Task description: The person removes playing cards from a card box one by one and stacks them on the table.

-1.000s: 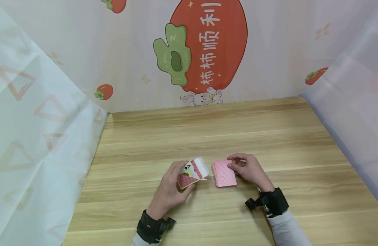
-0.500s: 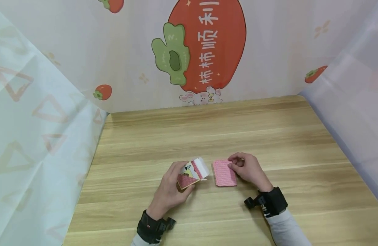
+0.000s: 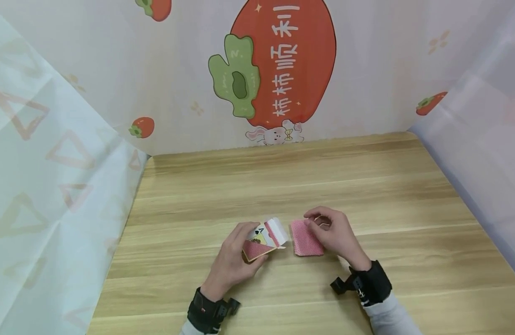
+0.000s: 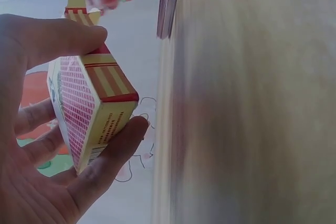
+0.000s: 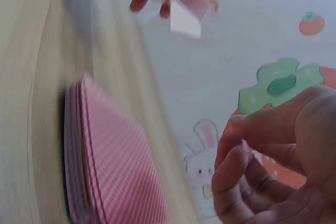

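My left hand (image 3: 234, 260) grips an opened playing card box (image 3: 257, 250), held tilted, its white flap (image 3: 277, 231) toward the right. An ace shows in the box's cut-out front. In the left wrist view, thumb and fingers clasp the box (image 4: 79, 93) by its sides. Right of it, a stack of playing cards (image 3: 306, 242) with pink patterned backs lies face down on the table. Over the stack's upper right corner hovers my right hand (image 3: 334, 232), fingers loosely curled. The right wrist view shows nothing between its thumb and fingers, which are apart from the stack (image 5: 121, 166).
The wood-grain table (image 3: 198, 186) spreads around both hands. A printed cloth (image 3: 182, 70) with a large persimmon stands behind the table, and pale cloth sheets flank its left (image 3: 52, 186) and right (image 3: 483, 139) sides.
My right hand has lifted a little and shifted left over the stack's corner. The cards look more evenly squared than a second ago. My left hand with the box has barely moved.
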`<state>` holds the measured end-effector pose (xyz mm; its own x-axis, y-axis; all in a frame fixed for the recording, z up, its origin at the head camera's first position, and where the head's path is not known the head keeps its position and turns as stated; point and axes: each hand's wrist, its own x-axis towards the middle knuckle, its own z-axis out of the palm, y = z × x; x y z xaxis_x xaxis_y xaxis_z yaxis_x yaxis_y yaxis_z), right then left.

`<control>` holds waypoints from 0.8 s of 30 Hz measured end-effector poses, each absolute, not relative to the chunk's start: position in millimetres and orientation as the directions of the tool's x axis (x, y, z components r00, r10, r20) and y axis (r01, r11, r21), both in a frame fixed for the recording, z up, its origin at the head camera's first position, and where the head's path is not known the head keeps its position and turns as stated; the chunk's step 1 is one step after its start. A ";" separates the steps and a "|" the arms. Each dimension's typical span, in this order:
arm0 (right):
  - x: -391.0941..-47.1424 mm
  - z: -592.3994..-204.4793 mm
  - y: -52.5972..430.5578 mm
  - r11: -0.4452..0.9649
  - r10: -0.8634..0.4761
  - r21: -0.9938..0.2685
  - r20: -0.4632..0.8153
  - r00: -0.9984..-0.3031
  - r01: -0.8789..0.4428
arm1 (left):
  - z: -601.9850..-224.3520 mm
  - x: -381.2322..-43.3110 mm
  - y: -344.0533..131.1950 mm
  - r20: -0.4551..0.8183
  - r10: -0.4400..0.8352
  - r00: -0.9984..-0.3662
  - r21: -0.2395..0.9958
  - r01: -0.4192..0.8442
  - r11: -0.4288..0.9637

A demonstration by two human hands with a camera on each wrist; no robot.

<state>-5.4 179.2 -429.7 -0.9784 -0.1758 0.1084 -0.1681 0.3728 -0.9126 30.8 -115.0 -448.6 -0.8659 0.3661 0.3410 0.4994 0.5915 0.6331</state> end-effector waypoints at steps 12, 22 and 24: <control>14.5 -417.5 143.8 0.109 -0.422 -0.919 0.302 -0.855 -0.378 | -448.7 33.1 -112.8 0.338 0.408 -0.848 0.626 0.527 0.575; 14.7 -424.2 135.3 0.300 -0.386 -0.817 0.368 -0.846 -0.493 | -448.0 32.7 -110.6 0.377 0.431 -0.820 0.619 0.569 0.541; 14.4 -423.9 135.2 0.315 -0.391 -0.808 0.367 -0.844 -0.498 | -447.4 32.4 -109.5 0.387 0.434 -0.814 0.616 0.578 0.534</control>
<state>14.4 135.2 -423.9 -0.8439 -0.3910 0.3674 -0.4977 0.3145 -0.8083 32.4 -109.5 -447.4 -0.8136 0.4339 0.3871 0.5783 0.5344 0.6164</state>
